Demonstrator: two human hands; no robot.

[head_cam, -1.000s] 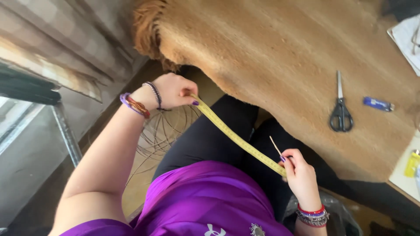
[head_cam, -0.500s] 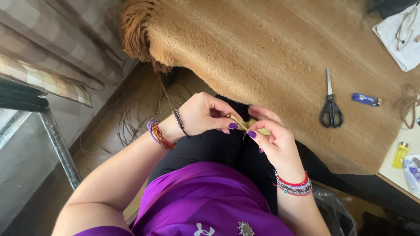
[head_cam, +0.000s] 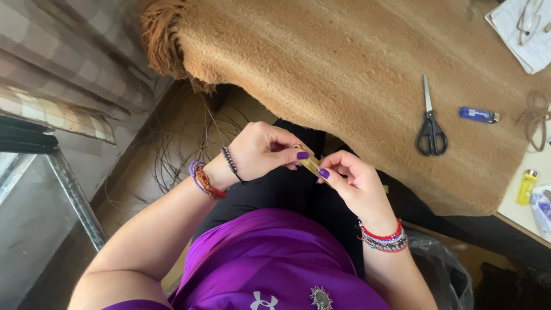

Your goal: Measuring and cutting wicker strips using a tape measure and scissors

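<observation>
My left hand (head_cam: 263,150) and my right hand (head_cam: 351,182) meet over my lap, just below the edge of a table covered with a tan woven cloth (head_cam: 344,74). Both pinch a narrow yellowish strip (head_cam: 310,163) between thumb and fingers; only a short piece of it shows between the hands. My nails are painted purple and beaded bracelets ring both wrists. I wear a purple shirt and dark trousers.
Black-handled scissors (head_cam: 430,129) and a blue lighter (head_cam: 478,115) lie on the cloth. A yellow lighter (head_cam: 526,186) lies at the right edge, papers with glasses (head_cam: 525,31) at the top right. Thin strands (head_cam: 172,161) are strewn on the floor; a checked cushion (head_cam: 63,80) sits left.
A second ago my hands held the strip stretched out far apart. They have come together over my lap, and the strip now shows only as a short piece between them.
</observation>
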